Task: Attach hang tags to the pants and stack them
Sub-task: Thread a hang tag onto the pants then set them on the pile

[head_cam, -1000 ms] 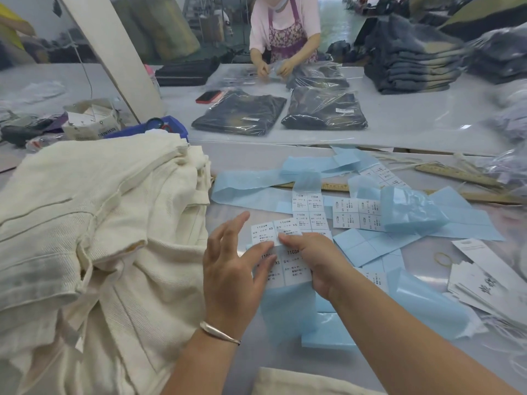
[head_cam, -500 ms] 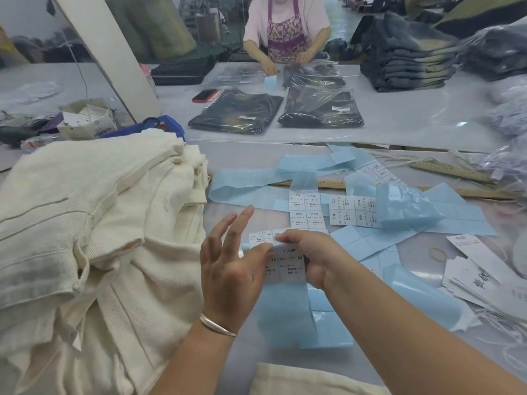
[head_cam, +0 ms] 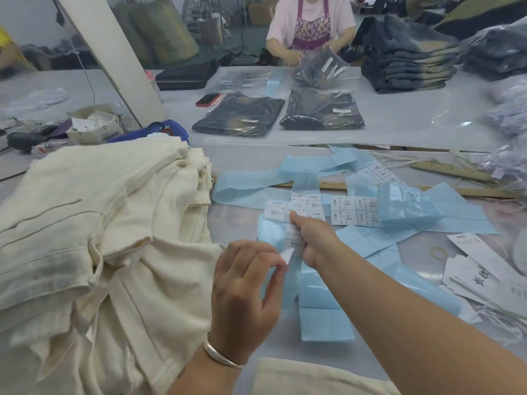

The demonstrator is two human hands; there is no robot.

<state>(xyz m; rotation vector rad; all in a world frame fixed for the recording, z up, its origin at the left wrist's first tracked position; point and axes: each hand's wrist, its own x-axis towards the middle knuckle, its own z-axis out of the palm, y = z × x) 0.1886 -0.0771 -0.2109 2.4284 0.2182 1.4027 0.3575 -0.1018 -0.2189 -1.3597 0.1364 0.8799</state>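
While a white sticker (head_cam: 287,254) is pinched by the left hand (head_cam: 245,292) and the backing strip (head_cam: 296,238) gripped by the right hand (head_cam: 310,240), tearing is risked if peeled askew.

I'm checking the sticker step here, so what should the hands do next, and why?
Probably finish peeling: the left hand pinches a white sticker corner lifted off the blue backing strip that the right hand holds. Pulling it free comes first, likely before it goes on a hang tag.
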